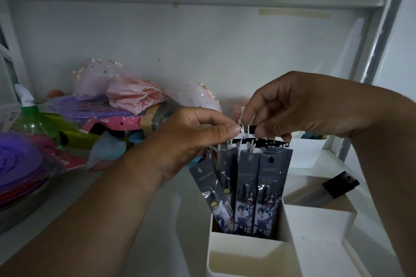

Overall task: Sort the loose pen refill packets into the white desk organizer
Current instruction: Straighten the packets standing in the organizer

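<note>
Several dark grey pen refill packets [249, 189] with cartoon figures stand upright in the left rear compartment of the white desk organizer [245, 254]. One packet [209, 191] at the left leans outward. My left hand [195, 139] pinches the packets' top tabs between thumb and fingers. My right hand [290, 105] comes in from the right and pinches the same tabs just beside it. The tabs' edges are partly hidden by my fingers.
A small black clip-like part [340, 184] lies on the organizer's right side. Behind it stands a white box [308, 153]. Pink and purple party items [126, 96], a green bottle [31, 119] and purple discs [18, 164] crowd the shelf's left side.
</note>
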